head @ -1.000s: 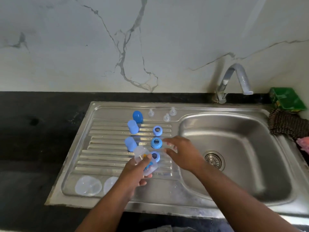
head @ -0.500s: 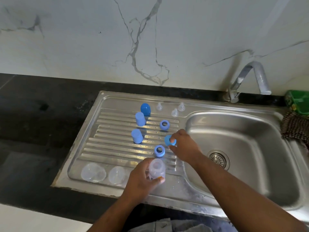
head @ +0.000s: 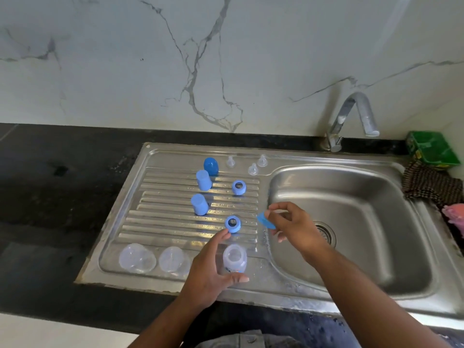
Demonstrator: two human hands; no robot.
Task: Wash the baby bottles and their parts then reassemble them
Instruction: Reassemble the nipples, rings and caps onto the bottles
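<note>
- Head view: clear bottle (head: 234,258) stood upright, mouth up, on the smooth front strip of the drainboard (head: 160,194), near its front edge.
- Left hand (head: 209,270) cupped round it, fingers spread & fairly straight, gripping nothing firmly. Thumb lay by the bottle's base. Forefinger tip sat right at the near collar (head: 233,224); contact w/ either hard to judge.
- Right hand (head: 293,227) pinched the held collar (head: 265,220) betw. thumb & fingertips, over the lip betw. drainboard & basin (head: 364,247). It was blue, seen edge-on, part hidden by fingers.
- Far collar (head: 238,187) lay further back. Three blue caps (head: 199,204) stood in a row to its left & three clear teats (head: 253,169) along the back rim.
- Two more clear bottles (head: 136,257) sat at front left, shapes blurred.
- Bare ribbed steel showed left of the caps & betw. the collars.
- Pink item (head: 455,217) was cut off by the right edge, beside a checked cloth (head: 431,187).
</note>
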